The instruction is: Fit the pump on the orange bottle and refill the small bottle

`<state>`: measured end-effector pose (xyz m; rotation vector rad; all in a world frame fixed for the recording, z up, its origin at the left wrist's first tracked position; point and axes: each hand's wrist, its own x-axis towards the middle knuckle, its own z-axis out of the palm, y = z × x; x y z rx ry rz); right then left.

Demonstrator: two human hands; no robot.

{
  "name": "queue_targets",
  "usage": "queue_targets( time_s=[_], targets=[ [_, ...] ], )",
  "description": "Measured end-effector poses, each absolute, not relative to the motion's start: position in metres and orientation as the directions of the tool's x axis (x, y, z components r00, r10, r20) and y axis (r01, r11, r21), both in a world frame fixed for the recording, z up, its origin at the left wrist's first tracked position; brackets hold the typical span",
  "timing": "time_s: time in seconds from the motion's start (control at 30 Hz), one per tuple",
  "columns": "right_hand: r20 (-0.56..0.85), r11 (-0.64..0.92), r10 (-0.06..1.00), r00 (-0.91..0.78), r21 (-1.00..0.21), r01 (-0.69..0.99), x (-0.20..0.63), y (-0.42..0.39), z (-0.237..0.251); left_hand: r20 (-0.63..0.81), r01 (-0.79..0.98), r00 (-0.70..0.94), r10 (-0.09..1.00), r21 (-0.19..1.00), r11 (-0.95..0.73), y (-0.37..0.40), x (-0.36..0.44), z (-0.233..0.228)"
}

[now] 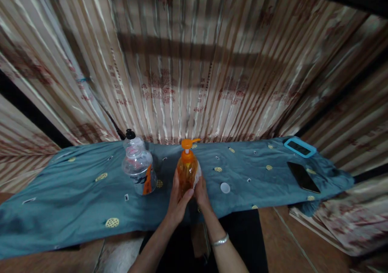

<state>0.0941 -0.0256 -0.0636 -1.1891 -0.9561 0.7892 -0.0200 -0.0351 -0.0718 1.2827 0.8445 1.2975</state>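
Note:
An amber pump bottle with an orange pump head stands upright in front of me, near the middle of the table. My left hand is wrapped round its left side, the thumb across the lower front. On the other side, my right hand presses a crumpled white tissue against the bottle; its fingers are partly hidden behind it. To the left is a clear plastic jug with an orange and black label and no cap on it. A white round cap lies right of my hands.
Behind the jug stands a clear bottle with a black top. A black phone and a blue-framed digital clock lie at the right end. A teal patterned cloth covers the table; a striped curtain hangs behind it.

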Motion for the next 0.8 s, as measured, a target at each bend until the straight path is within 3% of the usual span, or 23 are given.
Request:
queue_targets(
  time_s=[0.17, 0.37, 0.5, 0.67, 0.8],
  targets=[
    [0.067, 0.137, 0.895, 0.442, -0.982, -0.128, 0.078, -0.048, -0.089, 0.126, -0.142, 0.118, 0.985, 0.984, -0.109, -0.030, -0.018, -0.053],
    [0.013, 0.115, 0.858, 0.513, -0.979, -0.169, 0.078, -0.042, -0.031, 0.061, -0.251, 0.038, 0.997, 0.967, -0.049, -0.020, -0.017, -0.044],
    [0.107, 0.212, 0.883, 0.456, -0.959, -0.186, 0.084, -0.024, -0.010, 0.066, -0.339, 0.036, 0.997, 0.939, -0.049, -0.013, -0.018, -0.041],
    [-0.053, 0.088, 0.922, 0.383, -0.936, -0.342, 0.086, -0.020, -0.040, 0.031, -0.282, -0.003, 1.000, 0.959, -0.031, -0.016, -0.024, -0.030],
    [-0.154, 0.008, 0.952, 0.264, -0.851, -0.525, 0.085, -0.030, -0.056, -0.006, -0.311, -0.027, 1.000, 0.951, -0.003, -0.030, -0.033, -0.014]
  ],
)
